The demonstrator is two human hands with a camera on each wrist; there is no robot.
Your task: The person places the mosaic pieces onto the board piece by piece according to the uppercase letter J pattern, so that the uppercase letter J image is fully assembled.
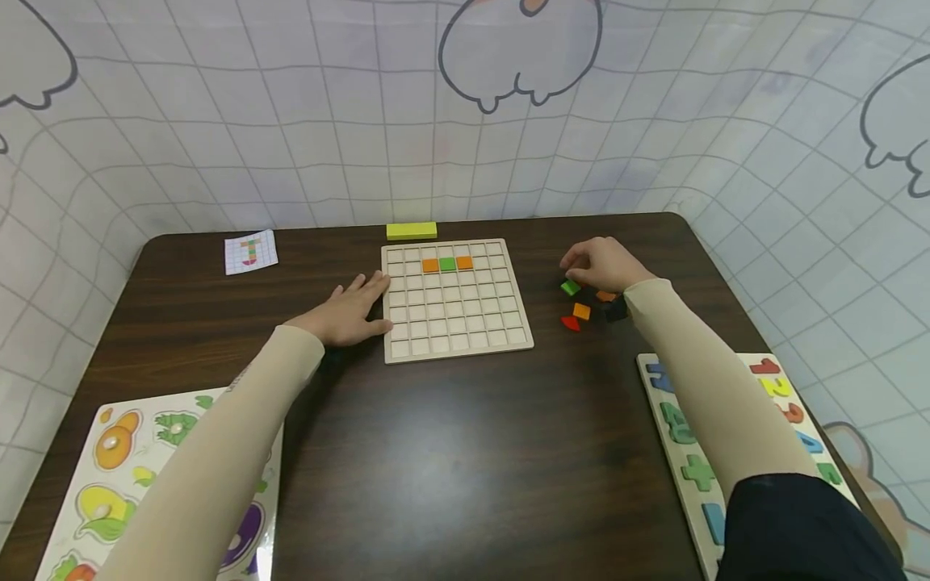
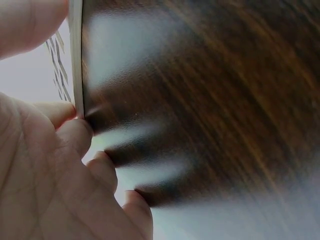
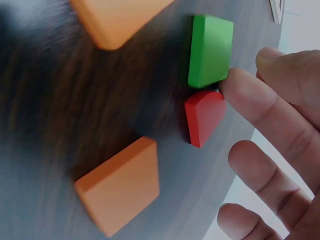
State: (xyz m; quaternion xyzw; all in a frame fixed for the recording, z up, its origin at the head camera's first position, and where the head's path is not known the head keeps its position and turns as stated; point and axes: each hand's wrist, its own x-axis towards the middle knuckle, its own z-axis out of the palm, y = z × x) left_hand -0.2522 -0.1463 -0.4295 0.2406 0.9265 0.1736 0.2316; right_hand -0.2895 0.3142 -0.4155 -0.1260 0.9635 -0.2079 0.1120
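Pale wood edges the gridded board (image 1: 456,308), which lies near the middle of the dark counter's (image 1: 436,468) far half, a row of orange, green and orange tiles (image 1: 447,264) set towards its 12 o'clock side. The left grip (image 1: 347,313) meets the board's 9 o'clock edge with fingers spread apart, wrapped round nothing; a push from that side could probably skid the board towards 3 o'clock, and a sharp knock might jolt those tiles out of line. Off at 3 o'clock from the board, the right grip (image 1: 606,262) is over the loose pieces, thumb and fingers seemingly apart and no piece visibly clamped. Its index fingertip is at a corner of a green piece (image 3: 210,50), with a red piece (image 3: 206,115) crowded just beside it, so a careless pinch could catch or nudge the wrong one. An orange piece (image 3: 122,187) lies further off in the right wrist view, open to being swept by trailing fingers. Small, smooth-looking pieces may slip if taken only by a corner. At 4 o'clock, the number puzzle (image 1: 697,472) sits under the right sleeve (image 1: 705,387), where a dropped elbow could bump it.
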